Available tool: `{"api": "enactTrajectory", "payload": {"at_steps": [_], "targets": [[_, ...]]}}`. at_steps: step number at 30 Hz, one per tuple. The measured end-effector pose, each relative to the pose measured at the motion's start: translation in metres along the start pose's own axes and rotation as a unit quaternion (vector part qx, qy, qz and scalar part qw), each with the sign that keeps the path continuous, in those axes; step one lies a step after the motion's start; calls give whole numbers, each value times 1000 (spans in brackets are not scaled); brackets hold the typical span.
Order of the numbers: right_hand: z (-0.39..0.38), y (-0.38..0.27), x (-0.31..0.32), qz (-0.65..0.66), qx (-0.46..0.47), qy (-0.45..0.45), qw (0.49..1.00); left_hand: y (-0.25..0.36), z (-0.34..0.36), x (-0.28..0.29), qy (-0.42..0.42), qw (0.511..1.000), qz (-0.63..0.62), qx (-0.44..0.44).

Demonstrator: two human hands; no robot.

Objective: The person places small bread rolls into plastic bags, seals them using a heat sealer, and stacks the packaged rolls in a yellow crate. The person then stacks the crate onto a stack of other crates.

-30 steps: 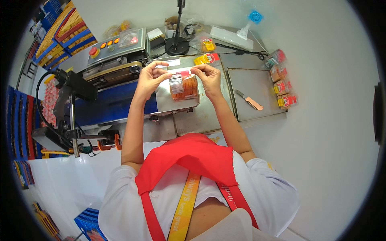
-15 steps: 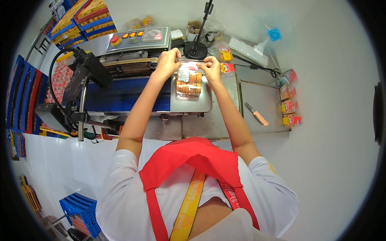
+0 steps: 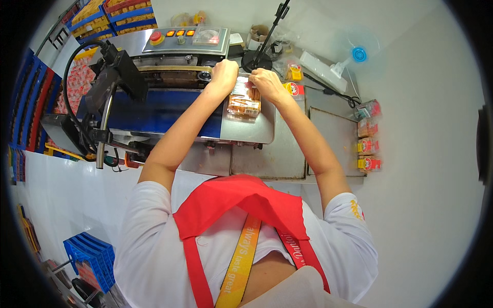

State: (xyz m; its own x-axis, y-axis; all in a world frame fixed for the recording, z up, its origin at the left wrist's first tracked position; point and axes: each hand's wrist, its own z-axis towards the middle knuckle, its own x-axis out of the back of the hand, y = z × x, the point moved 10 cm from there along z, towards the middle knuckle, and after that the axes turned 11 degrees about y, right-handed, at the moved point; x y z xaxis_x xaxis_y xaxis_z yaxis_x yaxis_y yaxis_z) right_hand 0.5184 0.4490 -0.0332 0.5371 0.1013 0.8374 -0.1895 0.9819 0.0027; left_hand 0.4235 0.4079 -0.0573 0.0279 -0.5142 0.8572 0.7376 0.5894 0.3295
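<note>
In the head view, your left hand [image 3: 225, 76] and right hand [image 3: 267, 84] are curled tight, pinching the top end of the clear pack [image 3: 243, 106] (the exact grip is partly hidden). It lies on the steel plate [image 3: 264, 129], beside the blue belt [image 3: 177, 115]; wrapped packs [image 3: 368, 146] line the right edge of the worktop [image 3: 275, 159].

A smooth off-white wall [image 3: 421, 77] backs a grey metal worktable [image 3: 334, 136], as I see it from my remote post, while a glossy white floor [image 3: 56, 197] shines at left beside a stack of blue plastic crates [image 3: 88, 252].
</note>
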Motion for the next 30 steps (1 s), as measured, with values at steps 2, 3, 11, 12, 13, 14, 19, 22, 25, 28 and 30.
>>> {"api": "enactTrajectory", "payload": {"at_steps": [2,3,11,12,13,14,19,22,25,28,30], "targets": [[7,1,-6,28,-39,-58,997,0,1,3,-4,1000,15,2],[6,3,-9,42,-85,-97,991,1,-1,4,-8,1000,7,2],[-4,-25,-11,17,-191,-88,977,-12,-59,51,4,967,-256,-9],[-2,-28,-13,18,-193,-79,978,-22,-80,56,3,949,-311,54],[4,-36,-14,29,-183,-63,981,-21,-98,61,-32,928,-357,99],[12,-45,-15,25,-176,-66,982,-22,-111,67,-53,905,-395,148],[32,-65,-33,24,-178,-20,983,-53,-129,68,-3,903,-396,165],[33,-68,-34,62,-196,27,978,-66,-128,70,0,905,-394,161],[34,-65,-30,112,-194,61,973,-77,-128,71,5,895,-412,169],[28,-47,-31,267,-254,74,927,-82,-129,77,2,898,-401,182],[20,-43,-30,261,-268,70,925,-87,-129,81,12,912,-367,182]]}}
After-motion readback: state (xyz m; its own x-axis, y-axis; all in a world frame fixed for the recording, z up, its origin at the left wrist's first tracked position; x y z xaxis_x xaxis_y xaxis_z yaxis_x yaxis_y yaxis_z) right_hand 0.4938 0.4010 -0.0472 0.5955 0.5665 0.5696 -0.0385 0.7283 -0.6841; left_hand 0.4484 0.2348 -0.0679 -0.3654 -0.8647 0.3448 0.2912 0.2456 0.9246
